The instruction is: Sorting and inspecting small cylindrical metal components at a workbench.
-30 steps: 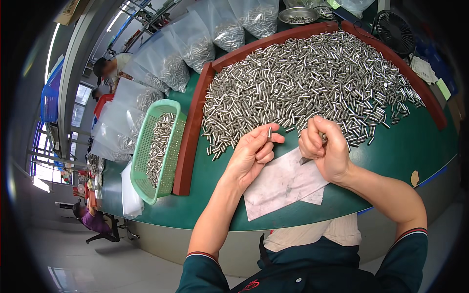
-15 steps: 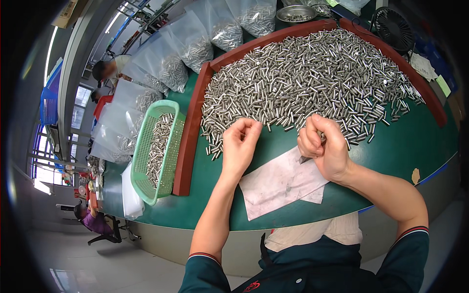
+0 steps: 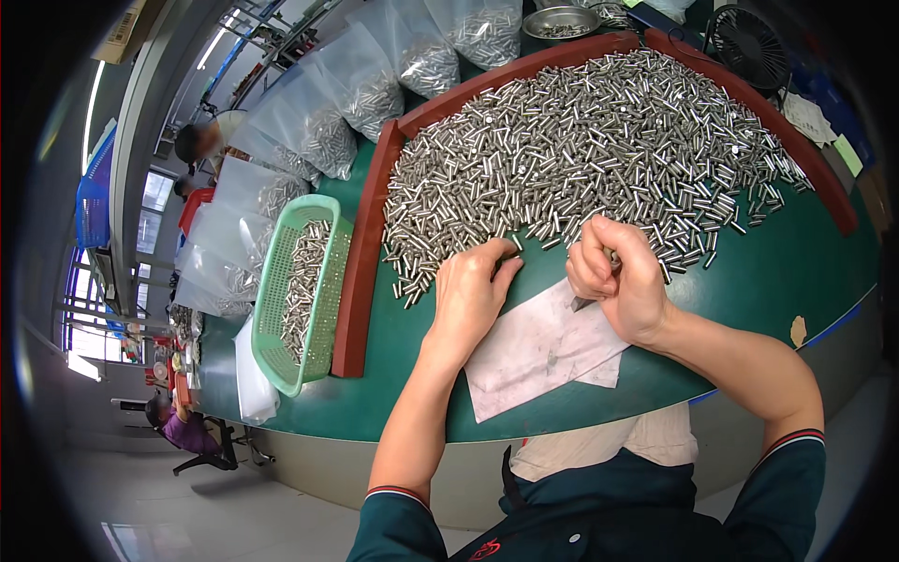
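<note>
From my head view, a metal pin (image 3: 516, 243) lies at the near edge of the pile (image 3: 581, 150), long axis running roughly away from me, just beside the fingertips of my left hand (image 3: 471, 295), narrowly parted, grip unclear. My right hand (image 3: 623, 281) curls around a mostly hidden dark piece (image 3: 582, 303).

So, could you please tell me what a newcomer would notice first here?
Probably the huge heap of shiny metal pins, spread across the green tabletop within a reddish-brown border. Left of that border stands a green basket of similar pins. The left hand is at the heap's near edge, the right hand near a stained cloth.
</note>
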Available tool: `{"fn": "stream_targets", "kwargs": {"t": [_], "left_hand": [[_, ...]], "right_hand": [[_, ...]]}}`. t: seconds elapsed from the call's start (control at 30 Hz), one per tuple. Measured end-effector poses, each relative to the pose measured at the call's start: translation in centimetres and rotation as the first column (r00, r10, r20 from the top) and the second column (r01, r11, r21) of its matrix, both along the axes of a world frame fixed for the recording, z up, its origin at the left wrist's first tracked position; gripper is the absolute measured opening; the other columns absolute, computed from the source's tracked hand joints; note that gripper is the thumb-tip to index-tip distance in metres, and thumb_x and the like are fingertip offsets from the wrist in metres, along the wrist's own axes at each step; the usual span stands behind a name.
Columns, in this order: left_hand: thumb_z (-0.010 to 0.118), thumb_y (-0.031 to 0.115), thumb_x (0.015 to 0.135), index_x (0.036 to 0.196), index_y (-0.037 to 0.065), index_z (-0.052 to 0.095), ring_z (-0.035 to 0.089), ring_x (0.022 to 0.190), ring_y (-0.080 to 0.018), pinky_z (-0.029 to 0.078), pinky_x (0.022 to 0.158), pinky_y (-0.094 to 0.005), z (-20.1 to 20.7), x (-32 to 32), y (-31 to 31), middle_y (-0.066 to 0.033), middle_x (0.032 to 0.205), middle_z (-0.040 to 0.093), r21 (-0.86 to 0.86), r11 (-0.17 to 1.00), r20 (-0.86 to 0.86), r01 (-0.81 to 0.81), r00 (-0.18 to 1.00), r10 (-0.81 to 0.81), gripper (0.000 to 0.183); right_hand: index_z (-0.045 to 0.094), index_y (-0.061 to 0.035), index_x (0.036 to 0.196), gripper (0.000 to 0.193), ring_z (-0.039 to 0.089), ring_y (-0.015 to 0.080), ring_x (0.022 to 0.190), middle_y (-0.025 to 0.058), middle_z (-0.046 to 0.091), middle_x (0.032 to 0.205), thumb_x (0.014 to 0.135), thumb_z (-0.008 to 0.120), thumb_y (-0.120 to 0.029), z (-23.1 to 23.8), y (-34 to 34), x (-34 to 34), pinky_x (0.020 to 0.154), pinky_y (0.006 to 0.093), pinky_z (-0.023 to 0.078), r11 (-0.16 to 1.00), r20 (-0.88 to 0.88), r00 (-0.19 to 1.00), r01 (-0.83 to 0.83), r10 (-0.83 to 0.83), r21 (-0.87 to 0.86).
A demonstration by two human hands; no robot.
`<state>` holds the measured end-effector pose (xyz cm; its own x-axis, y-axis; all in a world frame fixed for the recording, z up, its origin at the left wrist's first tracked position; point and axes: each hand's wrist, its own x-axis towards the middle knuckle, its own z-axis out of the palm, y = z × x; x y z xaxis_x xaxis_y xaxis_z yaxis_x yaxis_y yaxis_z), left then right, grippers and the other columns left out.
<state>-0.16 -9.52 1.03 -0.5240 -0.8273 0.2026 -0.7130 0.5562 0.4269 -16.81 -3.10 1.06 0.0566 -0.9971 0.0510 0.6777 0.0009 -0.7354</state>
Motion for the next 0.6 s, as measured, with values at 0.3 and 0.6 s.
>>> {"fn": "stream_targets", "kwargs": {"t": [0.3,0.6], "left_hand": [[0.054,0.018,0.086,0.089,0.005,0.050,0.029,0.051,-0.0040,0.024,0.046,-0.0168,-0.1,1.4,-0.4,0.0030,0.067,0.042,0.673,0.363,-0.730,0.644,0.501,0.464,0.014],[0.054,0.015,0.086,0.092,0.004,0.051,0.031,0.051,-0.0023,0.024,0.044,-0.0156,-0.6,1.2,-0.1,-0.0034,0.079,0.051,0.689,0.223,-0.682,0.690,0.512,0.523,0.013]], "right_hand": [[0.030,-0.0090,0.053,0.039,0.021,0.0071,0.042,-0.0020,0.027,0.045,0.088,0.035,-0.026,-0.2,0.0,-0.1,0.042,0.0231,0.018,1.000,0.001,1.000,-0.003,0.003,-0.019],[0.030,-0.0092,0.053,0.039,0.020,0.0074,0.042,-0.0017,0.027,0.045,0.088,0.035,-0.026,-0.1,-0.1,-0.1,0.042,0.0233,0.019,1.000,0.010,1.000,-0.015,0.015,-0.007]]}}
